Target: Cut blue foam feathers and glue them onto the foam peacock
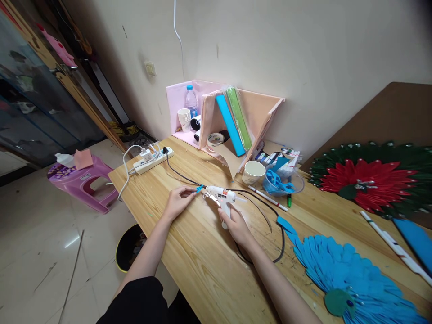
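Note:
My left hand (177, 202) pinches a small blue piece (199, 188) above the wooden table (199, 270). Around the handle of a white glue gun (221, 194) wraps my right hand (236, 225). The gun's nozzle points left and is at the blue piece; whether they touch is too small to tell. A black cable loops on the table below and right of the gun. At the lower right lies a fan of blue petals (337, 261) with a green disc (338, 302) on it.
A white power strip (153, 161) lies at the table's far left corner. Behind stand a fabric-covered organiser (263, 108), a paper cup (254, 173) and a plastic bowl (297, 182). A red and green petal piece (367, 180) is at the right. A purple stool (81, 180) and bin (126, 252) stand left.

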The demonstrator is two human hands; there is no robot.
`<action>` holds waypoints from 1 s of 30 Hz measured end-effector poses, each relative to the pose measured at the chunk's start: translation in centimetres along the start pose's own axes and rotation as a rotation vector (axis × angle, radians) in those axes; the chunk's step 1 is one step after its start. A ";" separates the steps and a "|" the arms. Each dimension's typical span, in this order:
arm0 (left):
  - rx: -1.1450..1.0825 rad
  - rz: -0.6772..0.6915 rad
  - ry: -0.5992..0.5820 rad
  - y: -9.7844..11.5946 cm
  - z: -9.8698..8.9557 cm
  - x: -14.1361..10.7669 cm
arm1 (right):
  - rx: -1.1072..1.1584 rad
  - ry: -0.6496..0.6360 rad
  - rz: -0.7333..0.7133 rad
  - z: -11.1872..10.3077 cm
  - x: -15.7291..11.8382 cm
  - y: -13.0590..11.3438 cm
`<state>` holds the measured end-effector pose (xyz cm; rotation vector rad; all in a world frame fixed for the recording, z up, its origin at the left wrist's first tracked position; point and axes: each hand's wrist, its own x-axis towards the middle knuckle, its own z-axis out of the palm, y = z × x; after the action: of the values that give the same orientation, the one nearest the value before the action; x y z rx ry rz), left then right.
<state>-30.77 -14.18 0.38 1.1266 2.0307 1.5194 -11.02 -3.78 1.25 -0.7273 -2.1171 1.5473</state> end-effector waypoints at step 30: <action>-0.061 -0.044 0.000 -0.4 0.1 0.1 | 0.102 0.040 0.047 0.1 0.1 0.7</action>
<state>-30.91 -14.10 0.03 1.0516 1.9826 1.5483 -10.99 -3.62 0.58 -0.7709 -1.9892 1.6387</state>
